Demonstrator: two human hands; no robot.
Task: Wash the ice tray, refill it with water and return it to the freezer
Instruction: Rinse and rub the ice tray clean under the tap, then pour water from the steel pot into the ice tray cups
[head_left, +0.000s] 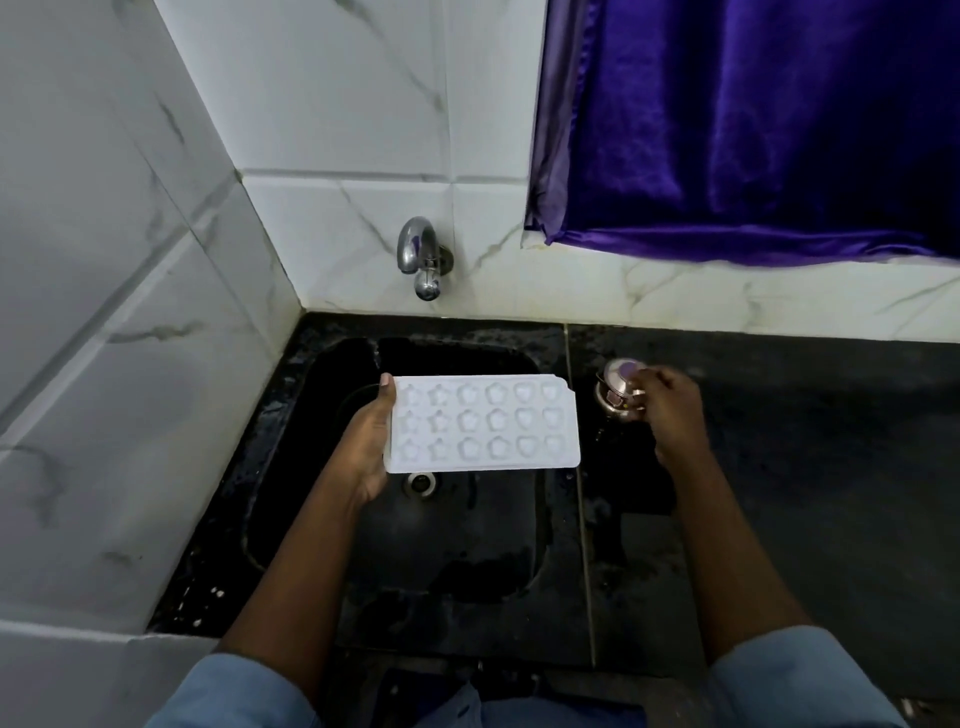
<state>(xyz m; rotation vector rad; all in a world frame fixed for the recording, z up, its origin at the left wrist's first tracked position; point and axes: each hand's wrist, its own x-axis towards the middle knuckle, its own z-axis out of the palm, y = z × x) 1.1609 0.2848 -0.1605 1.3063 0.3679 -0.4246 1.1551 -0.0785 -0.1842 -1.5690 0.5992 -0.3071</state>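
Note:
A white ice tray (480, 423) with rows of shaped cells is held level over the black sink (291, 467). My left hand (366, 444) grips its left end, thumb on the upper rim. My right hand (670, 410) is over the counter to the right, fingers curled at a small shiny metal container (615, 387) with a purple patch on top; the hand is blurred, and whether it grips the container is unclear. The chrome tap (421, 260) juts from the tiled wall above the sink, with no water running.
The sink drain (421, 483) shows just below the tray. A dark wet counter (805, 467) stretches to the right. White marble-look tiles (130, 312) close in the left and back. A purple curtain (753, 130) hangs at the upper right.

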